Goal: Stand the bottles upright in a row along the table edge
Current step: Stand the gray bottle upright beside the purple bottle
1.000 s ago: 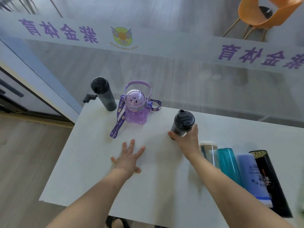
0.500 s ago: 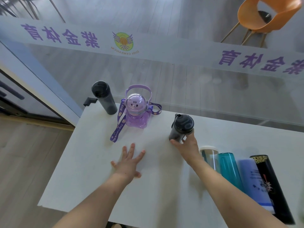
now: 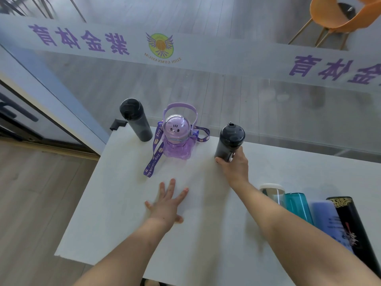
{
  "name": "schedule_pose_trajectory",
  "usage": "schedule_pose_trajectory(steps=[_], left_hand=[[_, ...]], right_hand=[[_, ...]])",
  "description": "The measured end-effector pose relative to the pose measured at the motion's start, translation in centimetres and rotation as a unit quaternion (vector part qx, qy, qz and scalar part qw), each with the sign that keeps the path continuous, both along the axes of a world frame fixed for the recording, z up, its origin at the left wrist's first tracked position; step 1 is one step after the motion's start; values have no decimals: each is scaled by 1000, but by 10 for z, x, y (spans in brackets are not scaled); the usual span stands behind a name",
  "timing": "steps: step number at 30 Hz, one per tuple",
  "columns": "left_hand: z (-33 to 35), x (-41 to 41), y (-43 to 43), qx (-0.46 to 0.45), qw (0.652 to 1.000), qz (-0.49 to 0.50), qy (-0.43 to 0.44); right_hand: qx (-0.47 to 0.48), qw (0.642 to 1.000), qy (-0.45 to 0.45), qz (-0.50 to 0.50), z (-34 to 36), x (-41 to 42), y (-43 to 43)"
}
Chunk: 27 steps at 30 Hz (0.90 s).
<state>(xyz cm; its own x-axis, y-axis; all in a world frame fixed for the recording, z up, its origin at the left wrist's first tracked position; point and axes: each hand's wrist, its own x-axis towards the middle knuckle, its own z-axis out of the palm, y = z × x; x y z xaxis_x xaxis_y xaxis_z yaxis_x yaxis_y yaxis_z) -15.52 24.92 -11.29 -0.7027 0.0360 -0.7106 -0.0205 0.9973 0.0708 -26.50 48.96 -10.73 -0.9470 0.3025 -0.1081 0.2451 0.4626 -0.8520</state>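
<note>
A tall dark grey bottle (image 3: 136,119) and a purple bear-shaped bottle (image 3: 177,139) with a strap stand upright along the far edge of the white table (image 3: 123,223). My right hand (image 3: 234,166) grips the base of a dark shaker bottle (image 3: 228,143), upright to the right of the purple one. My left hand (image 3: 168,205) rests flat on the table, fingers spread. At the right, lying side by side, are a clear bottle with a white lid (image 3: 273,193), a teal bottle (image 3: 296,207), a pale blue bottle (image 3: 327,221) and a black bottle (image 3: 354,228).
A glass wall (image 3: 206,83) with purple lettering runs right behind the table's far edge. An orange chair (image 3: 338,15) stands beyond the glass. A small black clamp (image 3: 117,124) sits at the table's far left corner. Wooden floor lies to the left.
My right hand has carried the dark shaker bottle farther away, toward the far edge in line with the other two. My left hand has stayed flat on the table.
</note>
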Motion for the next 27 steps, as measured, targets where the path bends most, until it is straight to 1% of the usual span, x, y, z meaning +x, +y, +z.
schedule_pose_trajectory(steps=[10, 27], left_hand=[[-5, -2, 0, 0, 1000, -1, -10], [-9, -2, -2, 3, 1000, 2, -5]], right_hand=[[9, 1000, 7, 0, -3, -29, -3], [5, 1000, 6, 18, -1, -36, -5]])
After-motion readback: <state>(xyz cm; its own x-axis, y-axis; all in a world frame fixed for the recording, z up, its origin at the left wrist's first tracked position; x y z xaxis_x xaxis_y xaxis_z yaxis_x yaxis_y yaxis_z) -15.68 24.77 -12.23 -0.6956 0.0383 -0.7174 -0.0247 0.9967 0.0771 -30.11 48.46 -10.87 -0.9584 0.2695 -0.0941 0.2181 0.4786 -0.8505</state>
